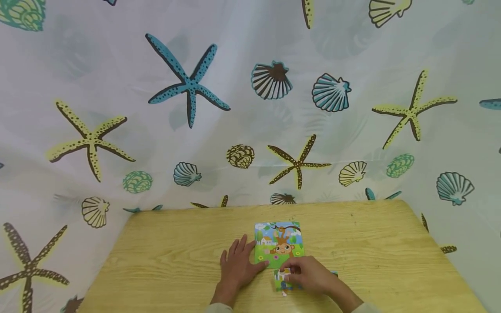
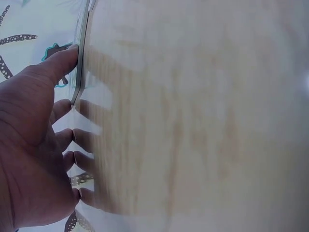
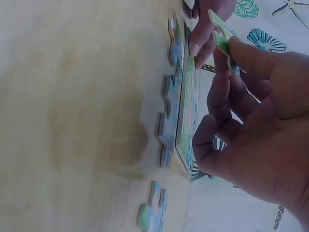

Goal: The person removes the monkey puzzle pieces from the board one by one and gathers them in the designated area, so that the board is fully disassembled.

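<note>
A square picture board (image 1: 270, 257) with a hanging monkey lies on the wooden table. My left hand (image 1: 237, 270) rests at its left side with fingers spread, the thumb touching its lower edge. Just below the board, my right hand (image 1: 313, 274) pinches a jigsaw puzzle piece (image 3: 221, 42) between thumb and fingers; whether it is one piece or two joined is unclear. It is raised off the table in the right wrist view. Flat puzzle pieces (image 3: 168, 96) lie along the board's near side, partly hidden by the right hand in the head view.
A separate puzzle piece (image 3: 153, 205) lies apart from the others in the right wrist view. The wooden table (image 1: 176, 252) reaches back to a white curtain (image 1: 242, 121) printed with starfish and shells, which also hangs along both sides.
</note>
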{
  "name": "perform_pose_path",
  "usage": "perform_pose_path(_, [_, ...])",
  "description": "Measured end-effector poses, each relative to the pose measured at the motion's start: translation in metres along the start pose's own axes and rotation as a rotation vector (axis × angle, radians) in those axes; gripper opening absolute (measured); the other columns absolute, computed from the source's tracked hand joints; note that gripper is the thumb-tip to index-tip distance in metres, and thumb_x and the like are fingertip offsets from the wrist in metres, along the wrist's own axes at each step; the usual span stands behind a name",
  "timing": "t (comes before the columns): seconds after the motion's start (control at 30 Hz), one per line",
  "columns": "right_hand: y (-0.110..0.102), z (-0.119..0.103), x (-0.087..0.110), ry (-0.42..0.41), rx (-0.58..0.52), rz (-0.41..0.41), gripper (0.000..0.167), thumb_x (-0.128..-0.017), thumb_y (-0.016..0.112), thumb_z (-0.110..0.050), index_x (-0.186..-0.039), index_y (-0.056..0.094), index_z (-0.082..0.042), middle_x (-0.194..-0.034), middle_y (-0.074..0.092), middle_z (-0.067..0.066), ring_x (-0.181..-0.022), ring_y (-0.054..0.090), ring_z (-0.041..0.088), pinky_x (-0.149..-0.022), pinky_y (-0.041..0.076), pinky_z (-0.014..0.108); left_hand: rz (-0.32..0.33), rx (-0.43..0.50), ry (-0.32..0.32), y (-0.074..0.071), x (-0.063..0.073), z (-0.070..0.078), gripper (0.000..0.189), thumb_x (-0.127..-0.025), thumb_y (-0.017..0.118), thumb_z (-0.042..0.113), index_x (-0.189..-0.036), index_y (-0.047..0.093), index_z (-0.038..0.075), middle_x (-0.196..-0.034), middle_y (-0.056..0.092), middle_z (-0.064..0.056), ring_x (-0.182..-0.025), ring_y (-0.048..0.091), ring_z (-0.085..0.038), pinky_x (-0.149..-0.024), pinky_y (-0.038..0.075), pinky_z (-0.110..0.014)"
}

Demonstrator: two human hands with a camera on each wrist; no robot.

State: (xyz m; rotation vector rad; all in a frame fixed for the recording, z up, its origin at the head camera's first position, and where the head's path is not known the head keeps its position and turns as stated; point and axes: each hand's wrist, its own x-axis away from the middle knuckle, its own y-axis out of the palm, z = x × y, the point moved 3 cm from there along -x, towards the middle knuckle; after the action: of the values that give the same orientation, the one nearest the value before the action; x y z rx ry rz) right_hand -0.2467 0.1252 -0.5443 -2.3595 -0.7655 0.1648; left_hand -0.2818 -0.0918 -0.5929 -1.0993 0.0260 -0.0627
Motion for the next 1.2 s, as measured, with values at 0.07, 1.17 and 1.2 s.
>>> perform_pose_path(0.07, [0.003, -0.001, 0.006, -0.003, -0.008, -0.002, 0.019, -0.090, 0.068, -0.027, -0.108, 0.070, -0.019, -0.080, 0.054, -0.011, -0.067, 0.047, 0.000, -0.062, 0.045, 0.018, -0.002, 0.000, 0.001, -0.002, 0.000, 0.002, 0.078, -0.078, 0.065, 0.067, -0.141, 0.050, 0.023, -0.159, 0.031, -0.005, -0.147, 0.024, -0.034, -0.113, 0.014, -0.068])
perform_pose_path(1.17, [0.017, -0.001, 0.019, 0.008, 0.165, 0.132, 0.009, -0.086, 0.072, -0.023, -0.091, 0.072, -0.015, -0.070, 0.059, -0.016, -0.060, 0.049, -0.005, -0.062, 0.050, 0.019, -0.016, 0.028, -0.006, -0.012, 0.006, 0.009, 0.075, -0.080, 0.067, 0.062, -0.140, 0.051, 0.021, -0.158, 0.032, -0.007, -0.146, 0.026, -0.035, -0.113, 0.014, -0.068])
perform_pose_path(1.2, [0.012, 0.001, 0.013, 0.015, 0.180, 0.156, 0.008, -0.086, 0.071, -0.022, -0.091, 0.072, -0.016, -0.072, 0.059, -0.015, -0.061, 0.049, -0.004, -0.063, 0.050, 0.020, -0.014, 0.032, -0.006, -0.012, 0.006, 0.009, 0.074, -0.080, 0.067, 0.061, -0.140, 0.051, 0.021, -0.158, 0.032, -0.008, -0.146, 0.025, -0.035, -0.113, 0.014, -0.068])
